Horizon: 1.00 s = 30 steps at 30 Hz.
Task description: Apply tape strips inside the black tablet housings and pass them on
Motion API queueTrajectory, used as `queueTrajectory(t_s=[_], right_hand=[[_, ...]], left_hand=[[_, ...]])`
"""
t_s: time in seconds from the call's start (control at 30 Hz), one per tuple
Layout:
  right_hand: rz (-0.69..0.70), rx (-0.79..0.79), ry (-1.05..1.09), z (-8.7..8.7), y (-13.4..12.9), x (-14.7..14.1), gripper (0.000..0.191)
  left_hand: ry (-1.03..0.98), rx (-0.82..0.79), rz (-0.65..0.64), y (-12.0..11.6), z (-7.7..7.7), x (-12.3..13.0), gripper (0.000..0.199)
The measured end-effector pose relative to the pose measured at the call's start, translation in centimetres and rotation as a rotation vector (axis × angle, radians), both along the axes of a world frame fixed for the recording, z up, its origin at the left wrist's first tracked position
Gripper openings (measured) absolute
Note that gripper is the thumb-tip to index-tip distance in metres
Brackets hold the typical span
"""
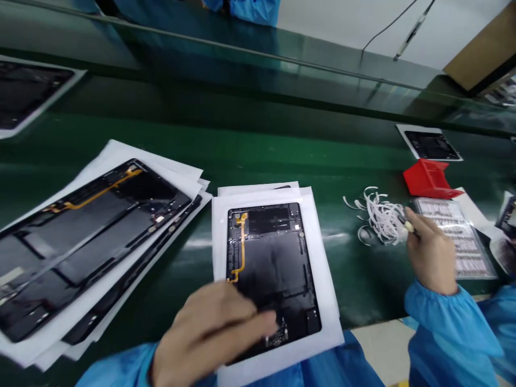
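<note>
Over the lower left part of a black tablet housing point(274, 258) is my left hand point(213, 328), blurred, with its index finger stretched out and the other fingers partly hidden. The housing lies on white sheets, and an orange flex cable point(243, 244) runs along its left side. My right hand point(431, 247) is at the right, pinching a small tool with a pale yellow part point(408, 226). The dark tip of the tool is at a pile of curled white strips point(382, 217).
Stacked housings point(92, 215) between white sheets lie at the left. A red bin point(429, 180) and clear trays of small parts point(455, 231) stand at the right. Another housing point(429, 144) is behind the bin. A raised ledge runs across the back.
</note>
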State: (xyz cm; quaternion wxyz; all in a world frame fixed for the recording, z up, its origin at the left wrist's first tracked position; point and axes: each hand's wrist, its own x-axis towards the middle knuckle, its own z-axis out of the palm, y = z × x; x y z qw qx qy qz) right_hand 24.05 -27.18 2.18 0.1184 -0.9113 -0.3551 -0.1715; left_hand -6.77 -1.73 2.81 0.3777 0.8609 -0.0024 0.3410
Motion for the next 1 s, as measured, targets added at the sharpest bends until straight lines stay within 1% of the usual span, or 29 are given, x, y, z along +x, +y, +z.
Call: queueTrajectory(t_s=[0.03,0.07,0.1,0.13,0.2,0.23,0.27,0.33,0.37,0.43,0.5,0.53,0.57,0.6,0.63,0.67,0.7,0.73,0.8,0.87,0.93,1.0], right_hand=[[-0.015,0.045,-0.013,0.3,0.4,-0.7,0.041],[0.006,0.102,0.005,0.6,1.2,-1.6,0.037],[0.063,0.157,0.06,1.0,2.3,-2.8,0.033],[0.155,0.193,0.169,1.4,3.7,-4.2,0.029],[0.431,0.195,0.527,1.9,6.9,-7.2,0.028],[0.527,0.172,0.726,2.0,8.6,-8.5,0.03],[0.589,0.154,0.91,2.0,10.1,-9.7,0.034],[0.635,0.204,1.16,1.6,12.7,-11.3,0.039],[0.635,0.252,1.23,1.3,13.6,-11.6,0.04],[0.621,0.341,1.286,0.8,14.7,-11.7,0.039],[0.594,0.367,1.297,0.4,15.0,-11.4,0.04],[0.58,0.364,1.295,0.2,15.1,-11.3,0.039],[0.571,0.354,1.289,0.1,15.1,-11.1,0.034],[0.564,0.342,1.279,0.0,15.0,-11.0,0.026],[0.56,0.33,1.269,-0.1,15.1,-10.9,0.017],[0.558,0.318,1.259,-0.2,15.1,-10.9,0.008],[0.555,0.308,1.248,-0.4,15.2,-10.9,0.003],[0.551,0.298,1.238,-0.6,15.2,-10.9,0.007],[0.54,0.286,1.217,-1.0,15.4,-10.8,0.01],[0.53,0.28,1.198,-1.3,15.6,-10.7,0.013],[0.532,0.279,1.188,-1.6,15.7,-10.6,0.013],[0.537,0.289,1.171,-1.9,15.7,-10.6,0.013]], left_hand=[[-0.008,-0.004,-0.035,1.0,0.2,1.4,0.015],[-0.049,-0.032,-0.01,1.8,0.3,2.6,0.012],[-0.059,-0.062,-0.015,2.3,0.1,3.6,0.01],[-0.06,-0.092,-0.01,2.7,-0.2,4.4,0.01],[-0.035,-0.172,0.001,2.9,-1.0,5.4,0.007],[-0.014,-0.215,0.011,2.8,-1.4,5.7,0.007],[0.004,-0.257,0.028,2.8,-1.8,5.9,0.007],[0.047,-0.336,0.044,2.8,-2.4,6.2,0.007],[0.068,-0.369,0.04,2.9,-2.6,6.3,0.008],[0.101,-0.444,0.061,3.1,-2.9,6.0,0.017],[0.105,-0.481,0.18,2.8,-3.2,4.7,0.033],[0.107,-0.448,0.254,2.4,-3.3,3.7,0.038],[0.12,-0.36,0.302,1.7,-3.5,2.4,0.039],[0.146,-0.232,0.317,0.7,-3.8,1.0,0.037],[0.194,-0.062,0.277,-0.4,-4.1,-0.4,0.034],[0.244,0.105,0.196,-1.7,-4.5,-1.8,0.032],[0.297,0.202,0.159,-2.9,-4.9,-3.0,0.033],[0.34,0.261,0.147,-4.1,-5.4,-4.0,0.037],[0.379,0.296,0.176,-6.0,-6.3,-5.3,0.043],[0.376,0.301,0.215,-7.1,-6.9,-5.5,0.045],[0.388,0.317,0.234,-7.3,-7.2,-5.2,0.046],[0.425,0.349,0.242,-7.2,-7.2,-4.9,0.047]])
